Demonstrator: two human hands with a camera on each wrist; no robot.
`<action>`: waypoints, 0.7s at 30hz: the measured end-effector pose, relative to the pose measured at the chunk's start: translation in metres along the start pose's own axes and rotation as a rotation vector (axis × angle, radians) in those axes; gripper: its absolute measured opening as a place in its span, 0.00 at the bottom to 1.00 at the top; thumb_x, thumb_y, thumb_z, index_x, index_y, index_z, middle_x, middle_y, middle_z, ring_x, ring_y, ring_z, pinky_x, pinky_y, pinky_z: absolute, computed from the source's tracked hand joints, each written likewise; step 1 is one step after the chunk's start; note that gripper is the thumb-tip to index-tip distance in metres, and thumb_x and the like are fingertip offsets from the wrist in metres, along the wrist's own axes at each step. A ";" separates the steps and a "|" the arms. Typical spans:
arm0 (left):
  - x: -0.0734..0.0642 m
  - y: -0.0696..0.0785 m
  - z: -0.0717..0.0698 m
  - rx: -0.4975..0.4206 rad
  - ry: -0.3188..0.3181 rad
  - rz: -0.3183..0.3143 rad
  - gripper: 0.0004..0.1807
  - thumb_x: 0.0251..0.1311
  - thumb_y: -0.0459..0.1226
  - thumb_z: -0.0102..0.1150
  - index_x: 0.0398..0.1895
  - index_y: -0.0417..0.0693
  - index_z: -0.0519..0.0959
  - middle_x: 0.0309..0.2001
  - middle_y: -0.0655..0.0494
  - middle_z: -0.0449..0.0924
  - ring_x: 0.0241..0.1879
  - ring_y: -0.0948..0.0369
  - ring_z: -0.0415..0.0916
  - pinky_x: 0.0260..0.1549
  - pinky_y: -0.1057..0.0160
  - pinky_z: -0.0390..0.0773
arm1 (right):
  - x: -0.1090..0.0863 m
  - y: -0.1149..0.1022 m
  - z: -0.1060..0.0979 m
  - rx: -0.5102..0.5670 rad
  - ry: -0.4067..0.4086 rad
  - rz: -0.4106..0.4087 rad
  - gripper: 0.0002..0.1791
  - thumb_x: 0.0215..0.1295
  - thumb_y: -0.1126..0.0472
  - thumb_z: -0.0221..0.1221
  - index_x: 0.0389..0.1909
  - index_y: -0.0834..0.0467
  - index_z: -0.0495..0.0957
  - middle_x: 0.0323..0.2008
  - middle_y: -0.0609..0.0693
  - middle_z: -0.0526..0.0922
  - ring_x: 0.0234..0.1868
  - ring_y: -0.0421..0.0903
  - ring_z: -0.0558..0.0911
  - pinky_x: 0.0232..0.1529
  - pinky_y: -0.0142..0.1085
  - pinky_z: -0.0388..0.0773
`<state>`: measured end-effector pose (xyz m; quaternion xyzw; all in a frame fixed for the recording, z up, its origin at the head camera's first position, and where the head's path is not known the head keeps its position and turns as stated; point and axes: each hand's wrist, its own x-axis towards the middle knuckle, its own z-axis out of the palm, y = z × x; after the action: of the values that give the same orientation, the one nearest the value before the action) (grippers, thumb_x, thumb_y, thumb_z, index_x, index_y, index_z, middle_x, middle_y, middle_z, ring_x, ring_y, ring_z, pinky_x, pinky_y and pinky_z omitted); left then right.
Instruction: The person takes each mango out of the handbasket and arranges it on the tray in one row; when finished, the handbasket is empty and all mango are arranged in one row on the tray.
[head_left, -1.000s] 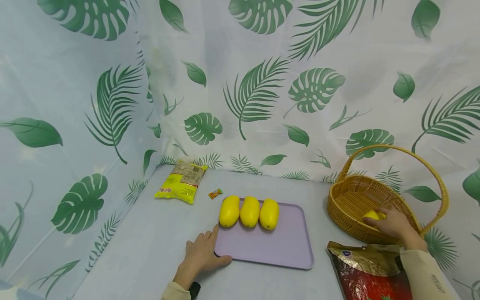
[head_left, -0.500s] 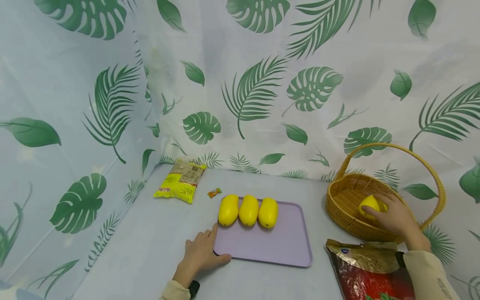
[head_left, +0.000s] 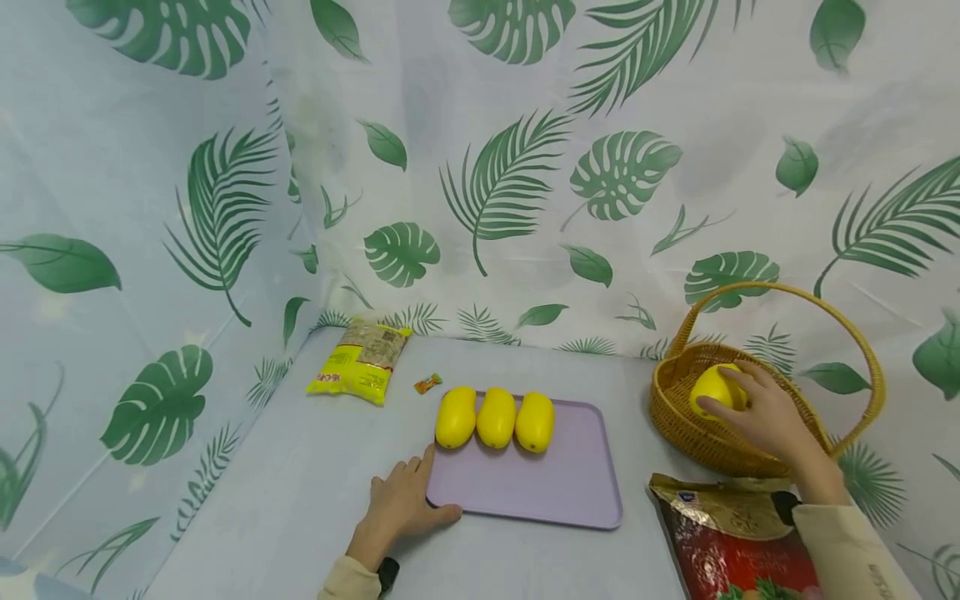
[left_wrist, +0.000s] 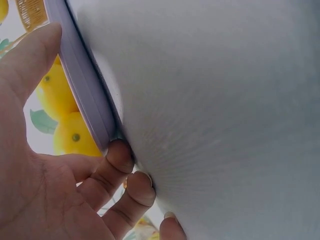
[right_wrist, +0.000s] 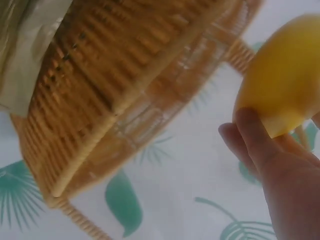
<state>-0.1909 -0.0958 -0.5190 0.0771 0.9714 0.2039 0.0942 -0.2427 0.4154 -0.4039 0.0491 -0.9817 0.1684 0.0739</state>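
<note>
On the left part of the lilac tray (head_left: 525,492) three yellow mangoes (head_left: 496,419) lie side by side. My left hand (head_left: 405,498) spreads over the tray's near left corner, its thumb along the near rim and fingertips touching the left side. In the left wrist view the thumb and fingertips (left_wrist: 121,155) rest against the tray's rim (left_wrist: 87,85). With thumb and fingers, my right hand (head_left: 768,417) grips another yellow mango (head_left: 711,390) above the wicker basket (head_left: 693,437). The right wrist view shows this mango (right_wrist: 285,75) raised clear of the basket's rim.
The basket's tall arched handle (head_left: 780,287) stands beyond the right hand. A red and gold candy bag (head_left: 750,542) lies in front of the basket, under the right forearm. A yellow snack bag (head_left: 360,362) and a small wrapped candy (head_left: 428,383) lie at the back left.
My right hand has lifted the mango from inside the basket, upward and to the left. The left hand stays at the tray's corner.
</note>
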 end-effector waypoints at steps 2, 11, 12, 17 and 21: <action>0.000 0.000 -0.001 -0.002 0.001 0.000 0.60 0.45 0.68 0.69 0.76 0.44 0.60 0.63 0.40 0.76 0.60 0.42 0.74 0.51 0.27 0.69 | 0.000 -0.008 0.002 0.014 0.001 -0.018 0.44 0.68 0.40 0.60 0.71 0.70 0.62 0.72 0.78 0.53 0.65 0.84 0.58 0.56 0.77 0.58; -0.001 -0.001 0.001 -0.013 -0.005 -0.004 0.60 0.45 0.67 0.70 0.76 0.44 0.60 0.63 0.40 0.76 0.61 0.42 0.74 0.51 0.27 0.68 | -0.009 -0.045 0.021 0.071 0.025 -0.122 0.39 0.64 0.46 0.66 0.66 0.69 0.69 0.71 0.74 0.60 0.64 0.79 0.65 0.55 0.72 0.68; 0.000 -0.002 0.002 -0.014 -0.008 -0.004 0.60 0.45 0.67 0.70 0.76 0.44 0.60 0.63 0.40 0.76 0.61 0.42 0.74 0.51 0.27 0.68 | -0.010 -0.048 0.024 0.072 0.027 -0.141 0.39 0.64 0.46 0.66 0.66 0.69 0.70 0.70 0.74 0.60 0.64 0.78 0.65 0.54 0.71 0.69; 0.001 -0.002 0.003 -0.015 -0.013 -0.003 0.60 0.45 0.67 0.69 0.77 0.44 0.60 0.64 0.40 0.76 0.61 0.42 0.73 0.52 0.26 0.68 | -0.012 -0.067 0.038 0.089 0.006 -0.201 0.37 0.63 0.48 0.67 0.66 0.66 0.72 0.70 0.72 0.62 0.63 0.76 0.69 0.52 0.67 0.75; 0.000 -0.001 0.002 -0.013 -0.012 -0.005 0.60 0.45 0.67 0.70 0.77 0.44 0.60 0.63 0.40 0.76 0.61 0.42 0.73 0.52 0.27 0.68 | -0.011 -0.083 0.051 0.114 -0.035 -0.206 0.37 0.63 0.46 0.67 0.66 0.65 0.72 0.72 0.70 0.62 0.66 0.76 0.67 0.54 0.66 0.75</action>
<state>-0.1905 -0.0963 -0.5211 0.0751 0.9696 0.2095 0.1012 -0.2284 0.3215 -0.4267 0.1570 -0.9615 0.2143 0.0706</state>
